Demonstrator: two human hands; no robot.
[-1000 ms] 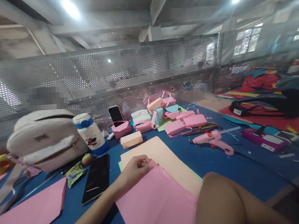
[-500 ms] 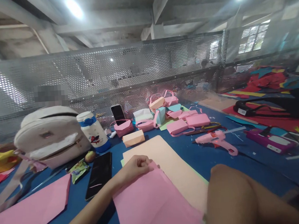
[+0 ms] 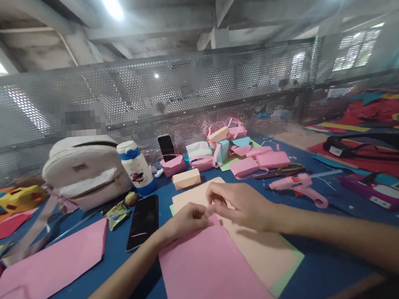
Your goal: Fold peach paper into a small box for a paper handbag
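Note:
A large pink sheet [image 3: 211, 271] lies over peach paper [image 3: 258, 254] with green paper [image 3: 289, 264] beneath it. At the pink sheet's far corner, my left hand [image 3: 189, 221] has its fingers closed on the edge. My right hand [image 3: 239, 203] meets it there, thumb and fingers pinched together near the same corner. Whatever is between the right fingertips is too small to make out. Just beyond the hands sits a small peach paper box [image 3: 186, 179].
A pink glue gun [image 3: 299, 185] and its cable lie right, near a purple device [image 3: 373, 189]. A black phone [image 3: 143, 221], bottle [image 3: 137, 167] and white backpack [image 3: 85, 171] stand or lie left. Pink paper bags [image 3: 245, 167] sit behind.
My right hand has come in from the lower right to the pink sheet's far corner, beside my left hand. The left hand still holds the corner. The view has shifted slightly.

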